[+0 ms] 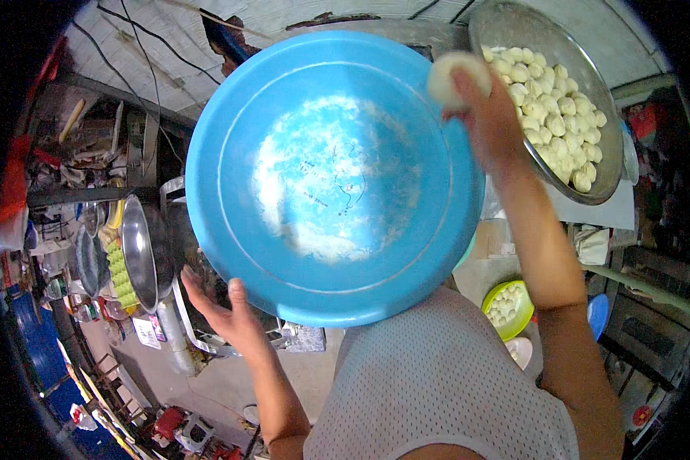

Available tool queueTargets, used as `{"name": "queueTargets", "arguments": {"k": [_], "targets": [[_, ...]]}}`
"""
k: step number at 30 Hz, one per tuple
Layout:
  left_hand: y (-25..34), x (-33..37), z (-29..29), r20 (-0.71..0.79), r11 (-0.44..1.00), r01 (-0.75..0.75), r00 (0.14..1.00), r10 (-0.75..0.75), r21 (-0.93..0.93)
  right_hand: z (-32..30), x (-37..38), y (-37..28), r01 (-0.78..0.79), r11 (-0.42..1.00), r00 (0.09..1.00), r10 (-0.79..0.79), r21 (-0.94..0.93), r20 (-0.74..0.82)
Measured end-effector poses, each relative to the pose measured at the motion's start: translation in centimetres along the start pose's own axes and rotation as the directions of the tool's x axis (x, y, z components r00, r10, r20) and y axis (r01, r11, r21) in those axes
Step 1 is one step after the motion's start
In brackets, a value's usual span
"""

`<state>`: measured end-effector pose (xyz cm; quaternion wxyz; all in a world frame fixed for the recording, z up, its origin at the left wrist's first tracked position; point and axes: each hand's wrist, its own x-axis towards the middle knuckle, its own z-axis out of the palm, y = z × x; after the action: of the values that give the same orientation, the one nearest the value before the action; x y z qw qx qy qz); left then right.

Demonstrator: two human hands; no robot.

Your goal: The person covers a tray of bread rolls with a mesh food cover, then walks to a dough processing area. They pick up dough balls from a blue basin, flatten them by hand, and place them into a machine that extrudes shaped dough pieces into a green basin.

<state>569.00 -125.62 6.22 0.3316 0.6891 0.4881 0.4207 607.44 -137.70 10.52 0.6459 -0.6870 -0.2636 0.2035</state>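
A large blue basin (332, 277) is in front of me, its bottom streaked with white powder. My left hand (228, 316) is by the basin's lower left rim, fingers apart and holding nothing; I cannot tell whether the thumb touches the rim. Over the basin's upper right edge, my right hand (492, 123) grips a round white piece (446, 79), smeared by motion, which looks like dough. Just beyond that hand stands a wide metal bowl (607, 178) heaped with pale, round dough-like balls (553, 107).
Low on the right, a yellow-green bowl (523, 320) holds smaller white balls, with a white bowl (518, 351) beside it. To the left are a steel basin (136, 249) on its side and a green egg tray (119, 277). Dark cables (147, 38) hang at the upper left.
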Motion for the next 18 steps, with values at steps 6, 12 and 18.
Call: {"name": "queueTargets", "arguments": {"k": [6,12,18], "targets": [[-4.8,-1.8,-0.3,0.39,0.496,0.751,0.654,-0.648,-0.436,-4.0,12.7,8.5,-0.008,0.995,0.996,0.0,-0.1,-0.088],[-4.2,-2.1,0.7,0.393,0.509,0.804,0.594,-0.702,-0.306,-2.8,13.2,10.5,-0.062,0.858,0.998,0.038,-0.51,-0.058],[-3.8,-2.9,0.7,0.394,0.521,0.766,0.642,-0.658,-0.377,-2.3,6.2,5.2,-0.111,0.89,0.983,0.165,-0.442,0.085]]}}
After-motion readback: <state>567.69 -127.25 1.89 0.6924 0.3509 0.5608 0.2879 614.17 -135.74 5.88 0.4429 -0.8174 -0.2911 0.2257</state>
